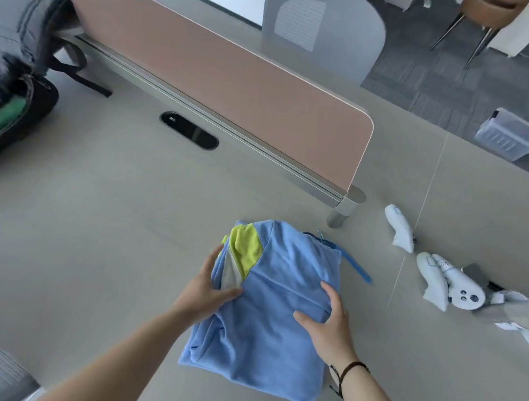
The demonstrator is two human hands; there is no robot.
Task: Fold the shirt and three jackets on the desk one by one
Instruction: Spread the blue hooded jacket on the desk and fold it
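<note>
Jacket [268, 307], light blue w/ yellow-green panel, is laid folded on desk [83, 219] near the front edge. Its left side is gripped by left hand [210, 285], thumb on top; right hand [326, 323] is pressed on top w/ fingers spread, prob. so the bundle is kept compact while squared up.

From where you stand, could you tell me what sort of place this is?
Most likely an open-plan office: a shared desk with a divider panel, a cable port and a mesh office chair on carpet tiles.
</note>
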